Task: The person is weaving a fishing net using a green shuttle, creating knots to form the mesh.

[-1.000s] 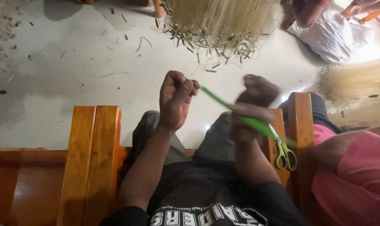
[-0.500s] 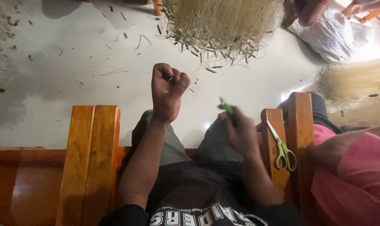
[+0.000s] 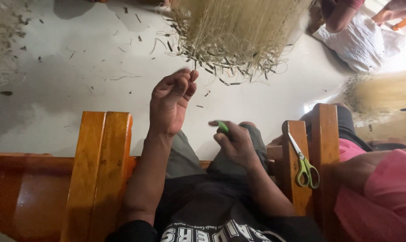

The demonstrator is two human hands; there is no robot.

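Fingers (image 3: 186, 80) of the left hand (image 3: 169, 105) are loosely curled and slightly apart, tips close to the thumb, with nothing visible between them; the hand is raised above the left knee, palm turned toward the camera. Left of that arm, a wooden armrest (image 3: 98, 166) runs down to the bottom edge, and beyond it lies the pale floor (image 3: 77, 89), strewn with small dark scraps. Ahead of the left hand, a bundle (image 3: 234, 31) of thin, pale, dry strands hangs from the top edge, its frayed ends spread just above the floor.

Further right, the right hand (image 3: 236, 145) sits low over the lap, near the right knee, its fingers closed on a green strip (image 3: 222, 127); only a short end of the strip sticks out above the thumb and forefinger. Both hands are apart from each other.

Just right of that hand stands a second armrest (image 3: 297, 188), and scissors (image 3: 303, 163) with green handles lie along it, blades pointing away from the person, untouched. Beside it, another person in pink (image 3: 382, 188) sits at the right edge. At top right, a third person's arm (image 3: 341, 18) rests by white cloth (image 3: 359, 42) on the floor.
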